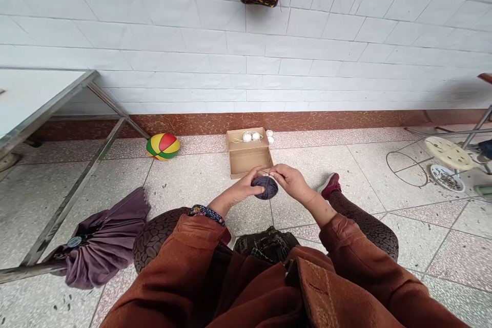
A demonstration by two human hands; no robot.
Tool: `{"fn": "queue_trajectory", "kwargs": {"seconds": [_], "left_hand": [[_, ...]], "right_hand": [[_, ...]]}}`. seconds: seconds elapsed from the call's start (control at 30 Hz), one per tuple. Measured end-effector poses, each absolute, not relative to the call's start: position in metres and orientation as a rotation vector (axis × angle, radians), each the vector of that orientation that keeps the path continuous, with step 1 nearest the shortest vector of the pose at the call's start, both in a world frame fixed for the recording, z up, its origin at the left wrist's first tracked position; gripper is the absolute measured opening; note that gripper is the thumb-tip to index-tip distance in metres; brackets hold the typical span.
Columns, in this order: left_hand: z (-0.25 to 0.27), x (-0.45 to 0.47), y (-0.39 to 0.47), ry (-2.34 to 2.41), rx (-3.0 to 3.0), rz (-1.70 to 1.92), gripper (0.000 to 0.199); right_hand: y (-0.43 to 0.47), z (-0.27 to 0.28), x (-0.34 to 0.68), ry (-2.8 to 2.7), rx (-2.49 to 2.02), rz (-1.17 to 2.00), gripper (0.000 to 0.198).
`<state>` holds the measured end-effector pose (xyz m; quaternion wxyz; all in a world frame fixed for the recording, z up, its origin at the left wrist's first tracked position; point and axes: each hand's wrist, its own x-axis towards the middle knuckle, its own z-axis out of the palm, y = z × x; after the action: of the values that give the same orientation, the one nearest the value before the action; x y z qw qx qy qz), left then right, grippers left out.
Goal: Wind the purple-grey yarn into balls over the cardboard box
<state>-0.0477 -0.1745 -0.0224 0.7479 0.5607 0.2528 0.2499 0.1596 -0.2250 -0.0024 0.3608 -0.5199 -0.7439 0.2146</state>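
Left hand (244, 188) cupping dark yarn ball (266, 187), right hand (291, 179) pinching strand at ball's 1 o'clock. Open cardboard box (248, 152) on floor at 12, striped ball (163, 146) at 10.

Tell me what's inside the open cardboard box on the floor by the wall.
The cardboard box holds two whitish balls with some loose thread in its far half. The near half looks bare, though the hands and the dark yarn ball cover its front edge.

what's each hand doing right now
left hand: closed on the yarn ball, cupping it from the side
right hand: fingers pinched shut on a strand at the ball's top
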Motion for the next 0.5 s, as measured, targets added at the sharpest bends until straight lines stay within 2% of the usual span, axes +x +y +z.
{"fn": "queue_trajectory", "kwargs": {"seconds": [0.2,0.33,0.5], "left_hand": [[-0.015,-0.05,-0.179,0.317,0.838,0.51,0.064],[-0.019,-0.047,-0.174,0.343,0.779,0.614,0.058],[-0.02,-0.044,-0.171,0.476,0.79,0.732,0.05]], "right_hand": [[-0.228,-0.049,0.153,-1.667,-1.408,0.848,0.025],[-0.24,-0.058,0.147,-1.77,-1.398,0.845,0.022],[-0.25,-0.034,0.143,-1.929,-1.359,0.739,0.026]]}}
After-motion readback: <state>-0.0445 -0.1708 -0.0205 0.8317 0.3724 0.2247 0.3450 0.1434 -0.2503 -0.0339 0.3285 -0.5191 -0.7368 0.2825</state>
